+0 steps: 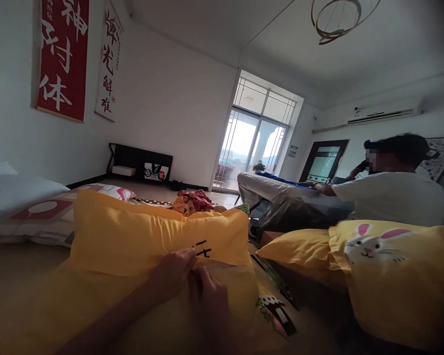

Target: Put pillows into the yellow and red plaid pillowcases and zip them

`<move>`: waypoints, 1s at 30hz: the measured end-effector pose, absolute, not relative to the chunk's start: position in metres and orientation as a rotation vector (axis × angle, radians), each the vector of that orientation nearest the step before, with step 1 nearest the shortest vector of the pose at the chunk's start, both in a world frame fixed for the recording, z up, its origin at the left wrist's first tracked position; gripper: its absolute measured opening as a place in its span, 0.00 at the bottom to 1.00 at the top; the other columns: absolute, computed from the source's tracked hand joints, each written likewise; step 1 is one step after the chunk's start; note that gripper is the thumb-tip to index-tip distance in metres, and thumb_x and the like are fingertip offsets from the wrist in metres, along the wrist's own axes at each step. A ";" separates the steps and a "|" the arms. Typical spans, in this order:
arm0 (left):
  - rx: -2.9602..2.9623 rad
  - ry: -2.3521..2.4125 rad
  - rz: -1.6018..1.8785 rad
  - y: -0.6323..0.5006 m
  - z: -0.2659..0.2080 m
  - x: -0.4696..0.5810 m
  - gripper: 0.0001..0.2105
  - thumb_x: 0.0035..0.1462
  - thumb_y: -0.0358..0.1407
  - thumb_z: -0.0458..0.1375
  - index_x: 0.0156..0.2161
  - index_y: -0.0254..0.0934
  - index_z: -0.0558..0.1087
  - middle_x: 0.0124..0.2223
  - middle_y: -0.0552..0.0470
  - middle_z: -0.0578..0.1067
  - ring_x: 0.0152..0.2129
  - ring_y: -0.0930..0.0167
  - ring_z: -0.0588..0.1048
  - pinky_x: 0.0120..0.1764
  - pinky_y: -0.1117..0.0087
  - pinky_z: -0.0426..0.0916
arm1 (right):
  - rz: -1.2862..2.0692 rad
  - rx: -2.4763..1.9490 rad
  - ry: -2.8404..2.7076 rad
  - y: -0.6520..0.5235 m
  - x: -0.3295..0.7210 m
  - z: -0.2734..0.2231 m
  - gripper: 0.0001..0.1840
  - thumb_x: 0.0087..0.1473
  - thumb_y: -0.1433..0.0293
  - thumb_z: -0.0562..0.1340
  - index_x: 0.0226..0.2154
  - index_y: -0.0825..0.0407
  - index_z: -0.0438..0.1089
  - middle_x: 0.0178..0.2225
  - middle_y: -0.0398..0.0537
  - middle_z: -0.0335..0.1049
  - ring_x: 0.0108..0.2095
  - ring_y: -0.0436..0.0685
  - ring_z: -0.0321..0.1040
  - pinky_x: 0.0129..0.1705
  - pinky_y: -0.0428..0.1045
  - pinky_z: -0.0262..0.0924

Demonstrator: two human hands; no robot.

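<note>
A plump yellow pillow in its pillowcase (126,231) lies before me, with dark lettering partly showing near its middle. My left hand (173,272) is closed, its fingers pinching the yellow fabric beside the lettering. Close against it, my right hand (211,293) is also closed on the cloth with bent fingers. A folded edge of the case runs across the pillow at the hands. The fingertips partly hide what exactly they grip. Nearer to me, more yellow fabric spreads out in shadow beneath my forearms.
Yellow pillows, one with a rabbit face (370,246), sit at right. A white-and-red pillow (55,212) lies left; red plaid cloth (196,199) lies beyond. Another person (388,195) works at a covered table (253,185). A black bench (140,160) stands by the wall.
</note>
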State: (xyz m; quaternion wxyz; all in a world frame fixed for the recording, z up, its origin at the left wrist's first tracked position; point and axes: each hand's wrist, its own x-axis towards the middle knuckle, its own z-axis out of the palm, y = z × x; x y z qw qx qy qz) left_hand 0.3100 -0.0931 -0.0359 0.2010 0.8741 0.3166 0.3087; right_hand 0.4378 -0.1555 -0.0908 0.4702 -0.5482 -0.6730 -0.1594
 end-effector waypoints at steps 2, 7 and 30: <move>2.436 0.894 0.862 -0.094 -0.037 0.310 0.14 0.64 0.38 0.40 0.28 0.39 0.59 0.32 0.50 0.72 0.30 0.68 0.71 0.33 0.69 0.60 | -0.353 -1.308 -1.627 -0.156 0.436 -0.092 0.09 0.59 0.72 0.53 0.30 0.49 0.67 0.25 0.42 0.74 0.23 0.52 0.71 0.25 0.45 0.53; 2.477 0.915 0.859 -0.091 -0.043 0.312 0.14 0.64 0.38 0.38 0.29 0.40 0.60 0.32 0.49 0.72 0.30 0.67 0.71 0.34 0.68 0.61 | -0.457 -1.310 -1.608 -0.160 0.438 -0.086 0.11 0.57 0.72 0.53 0.24 0.49 0.63 0.20 0.41 0.69 0.20 0.51 0.67 0.24 0.45 0.51; 2.415 0.961 0.842 -0.068 -0.046 0.317 0.15 0.65 0.41 0.40 0.29 0.39 0.60 0.31 0.50 0.73 0.30 0.67 0.72 0.33 0.70 0.58 | -0.599 -2.341 -1.260 -0.134 0.560 -0.081 0.11 0.59 0.69 0.51 0.31 0.51 0.67 0.24 0.50 0.74 0.26 0.57 0.73 0.24 0.48 0.45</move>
